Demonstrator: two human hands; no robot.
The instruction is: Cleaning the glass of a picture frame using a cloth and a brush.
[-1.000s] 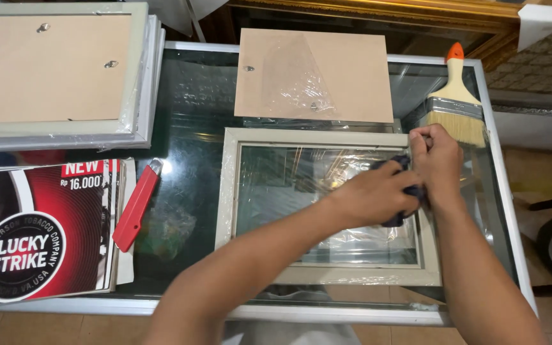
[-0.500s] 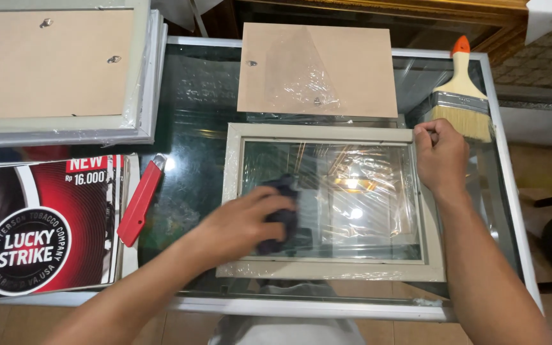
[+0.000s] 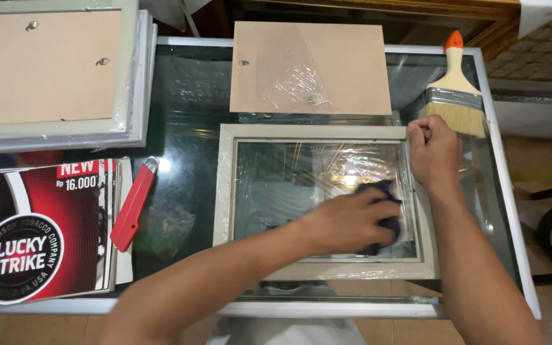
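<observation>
Two hands are working here: left hand (image 3: 346,220) and right hand (image 3: 434,152). One dark cloth (image 3: 388,220), one picture frame (image 3: 225,191), one backing board (image 3: 311,67), one paintbrush (image 3: 456,86) and one red cutter (image 3: 132,206) are lying in view.

framing workshop: stacked frames (image 3: 52,70), backing board (image 3: 311,67)

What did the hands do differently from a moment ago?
The left hand slid its dark cloth across the glass: from the frame's right side over to the left, then back to the right. The right hand kept gripping the top right corner of the picture frame. The paintbrush, red cutter and brown backing board stayed put.
</observation>
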